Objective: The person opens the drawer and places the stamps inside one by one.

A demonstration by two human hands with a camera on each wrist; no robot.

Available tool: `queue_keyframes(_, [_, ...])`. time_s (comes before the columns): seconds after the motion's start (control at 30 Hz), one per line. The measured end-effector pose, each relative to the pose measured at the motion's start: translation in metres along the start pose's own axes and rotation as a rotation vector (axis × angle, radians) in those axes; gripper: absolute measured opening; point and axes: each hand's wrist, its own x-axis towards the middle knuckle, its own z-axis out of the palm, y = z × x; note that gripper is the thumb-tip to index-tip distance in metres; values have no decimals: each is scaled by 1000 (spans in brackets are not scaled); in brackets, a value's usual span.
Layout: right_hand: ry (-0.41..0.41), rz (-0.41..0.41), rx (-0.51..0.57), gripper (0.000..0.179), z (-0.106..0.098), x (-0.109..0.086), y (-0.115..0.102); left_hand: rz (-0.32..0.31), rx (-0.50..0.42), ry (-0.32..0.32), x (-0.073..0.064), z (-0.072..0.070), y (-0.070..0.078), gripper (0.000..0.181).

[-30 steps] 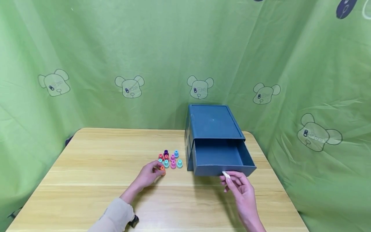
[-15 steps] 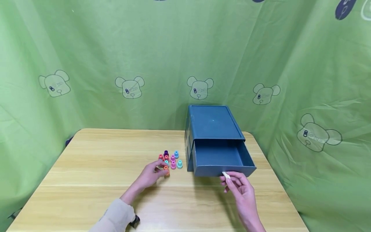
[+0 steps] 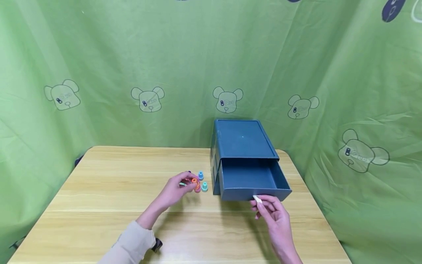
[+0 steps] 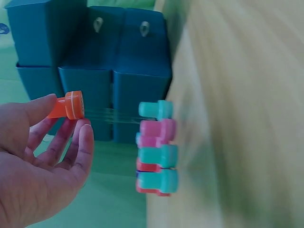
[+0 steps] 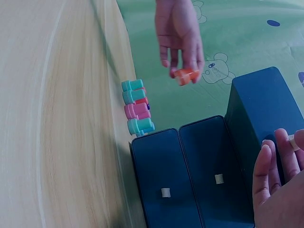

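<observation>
My left hand [image 3: 174,190] pinches an orange plastic peg [image 4: 71,105] between thumb and fingertips, held above the table in the left wrist view. Below and behind it stands a group of similar pegs; a teal one [image 3: 204,186] and a blue one [image 3: 200,175] show, others are partly covered by the hand. With thumb and fingers, my right hand [image 3: 276,222] pinches the small white pull tab [image 3: 257,199] of a blue drawer [image 3: 237,194]. That drawer is pulled out from the top of the blue cabinet [image 3: 244,137], and no objects show inside it.
Two lower drawers, a middle one [image 5: 204,152] and a bottom one [image 5: 159,161], are closed, each with a white tab. The cabinet stands at the back right of the wooden table [image 3: 115,183]. A green curtain [image 3: 184,66] surrounds the table.
The left hand has lifted the orange peg off the table and carried it right and up, now overlapping the other pegs in the head view. The right hand and drawer have stayed still.
</observation>
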Motion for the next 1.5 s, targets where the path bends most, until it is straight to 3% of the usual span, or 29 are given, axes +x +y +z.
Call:
queue_keyframes(0.37, [-29, -50, 46, 20, 2, 1, 2, 58, -40, -12, 7, -15, 46, 24])
queue_keyframes(0.6, [-24, -31, 33, 20, 5, 1, 2, 107, -53, -25, 8, -21, 75, 25])
queue_keyframes(1.03, [-25, -43, 39, 19, 3, -1, 3, 290, -5, -91, 25, -9, 108, 25])
queue_keyframes(1.5, [-5, -11, 14, 20, 0, 0, 2, 363, 21, -124, 45, 16, 122, 22])
